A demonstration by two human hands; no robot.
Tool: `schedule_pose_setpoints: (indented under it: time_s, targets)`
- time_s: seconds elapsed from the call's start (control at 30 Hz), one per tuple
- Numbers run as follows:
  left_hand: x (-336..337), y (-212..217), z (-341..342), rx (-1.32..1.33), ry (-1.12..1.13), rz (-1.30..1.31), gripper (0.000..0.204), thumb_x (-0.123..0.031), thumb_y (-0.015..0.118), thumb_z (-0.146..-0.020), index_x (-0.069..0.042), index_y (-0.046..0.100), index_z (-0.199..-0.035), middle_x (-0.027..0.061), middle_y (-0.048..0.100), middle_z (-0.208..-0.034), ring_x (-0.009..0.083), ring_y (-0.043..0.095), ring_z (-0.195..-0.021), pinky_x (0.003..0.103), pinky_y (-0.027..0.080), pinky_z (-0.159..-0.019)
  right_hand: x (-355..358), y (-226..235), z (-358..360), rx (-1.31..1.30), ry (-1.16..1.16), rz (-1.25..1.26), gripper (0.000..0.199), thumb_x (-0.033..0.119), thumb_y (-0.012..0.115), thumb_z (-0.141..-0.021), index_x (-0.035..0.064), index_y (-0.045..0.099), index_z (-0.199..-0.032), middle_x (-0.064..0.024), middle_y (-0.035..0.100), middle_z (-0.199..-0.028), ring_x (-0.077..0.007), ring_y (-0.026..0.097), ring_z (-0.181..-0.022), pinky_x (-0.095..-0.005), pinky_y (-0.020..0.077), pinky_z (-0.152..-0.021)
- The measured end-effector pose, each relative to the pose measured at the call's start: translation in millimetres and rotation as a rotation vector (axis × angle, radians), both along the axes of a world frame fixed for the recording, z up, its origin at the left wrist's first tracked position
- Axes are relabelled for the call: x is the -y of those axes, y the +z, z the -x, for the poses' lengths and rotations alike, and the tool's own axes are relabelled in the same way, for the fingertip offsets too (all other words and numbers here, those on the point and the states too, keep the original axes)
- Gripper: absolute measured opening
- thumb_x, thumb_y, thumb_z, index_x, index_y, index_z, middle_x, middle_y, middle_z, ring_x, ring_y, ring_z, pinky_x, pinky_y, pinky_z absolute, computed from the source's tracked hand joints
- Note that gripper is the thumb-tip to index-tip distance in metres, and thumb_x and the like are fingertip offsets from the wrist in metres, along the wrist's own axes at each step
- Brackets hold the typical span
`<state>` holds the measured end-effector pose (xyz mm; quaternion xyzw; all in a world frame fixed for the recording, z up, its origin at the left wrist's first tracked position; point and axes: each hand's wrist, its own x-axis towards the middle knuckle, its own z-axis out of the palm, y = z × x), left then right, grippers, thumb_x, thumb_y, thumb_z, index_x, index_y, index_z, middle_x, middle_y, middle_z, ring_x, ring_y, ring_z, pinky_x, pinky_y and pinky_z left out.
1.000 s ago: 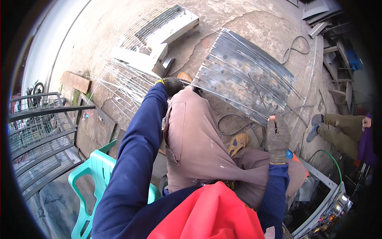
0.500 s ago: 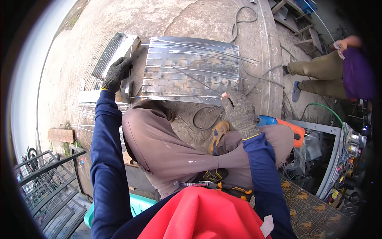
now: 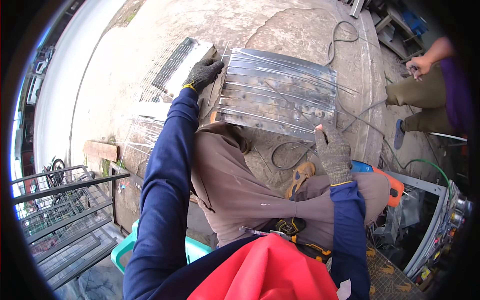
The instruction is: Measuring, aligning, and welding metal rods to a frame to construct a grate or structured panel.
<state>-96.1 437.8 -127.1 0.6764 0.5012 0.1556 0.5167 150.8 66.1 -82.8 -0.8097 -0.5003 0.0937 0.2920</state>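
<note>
A flat metal sheet (image 3: 280,102) lies on the ground ahead of me, with several thin metal rods (image 3: 295,72) across it. My left hand (image 3: 204,74), in a dark knit glove, is at the sheet's left side with its fingers curled. A thin straight piece shows beside its fingertips, but what it grips is hidden. Beside the sheet's near right corner is my right hand (image 3: 334,154), in a grey knit glove with a bare fingertip showing. Its fingertips pinch the end of a thin metal rod (image 3: 260,118) along the sheet's near edge.
A slotted metal piece (image 3: 175,62) and loose rods (image 3: 142,131) lie at the left. A blue and orange power tool (image 3: 392,187) rests beside my right knee. A cable (image 3: 287,165) loops over the ground. Another person (image 3: 425,95) stands at the right. A black metal rack (image 3: 65,220) stands lower left.
The view has shifted left, so the scene sits farther right. My left hand has moved up and away along the sheet's left side. My right hand stays by the near right corner.
</note>
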Motion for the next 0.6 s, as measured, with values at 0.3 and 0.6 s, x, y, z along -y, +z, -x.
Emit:
schedule_pose_setpoints:
  time_s: [0.3, 0.6]
  targets:
    - [3.3, -11.2, 6.5, 0.050, 0.077, 0.025, 0.049, -0.044, 0.067, -0.093, -0.003, 0.070, -0.119, 0.0031, 0.067, -0.088, 0.0120, 0.059, -0.074, 0.026, 0.047, -0.066, 0.8, 6.4, 2.0, -0.002, -0.032, -0.082, 0.022, 0.025, 0.064, -0.096, 0.0066, 0.068, -0.107, -0.0177, 0.071, -0.102, -0.0385, 0.068, -0.094, -0.0457, 0.0541, -0.080]
    - [33.2, 28.4, 27.0, 0.075, 0.415, -0.584, 0.046, -0.033, 0.070, -0.093, 0.000, 0.066, -0.125, 0.0167, 0.070, -0.121, 0.0233, 0.065, -0.111, 0.035, 0.048, -0.098, 40.3, 24.4, -8.9, -0.062, -0.009, -0.142, 0.020, 0.023, 0.066, -0.094, 0.0061, 0.069, -0.104, -0.0159, 0.068, -0.101, -0.0359, 0.067, -0.092, -0.0444, 0.0535, -0.078]
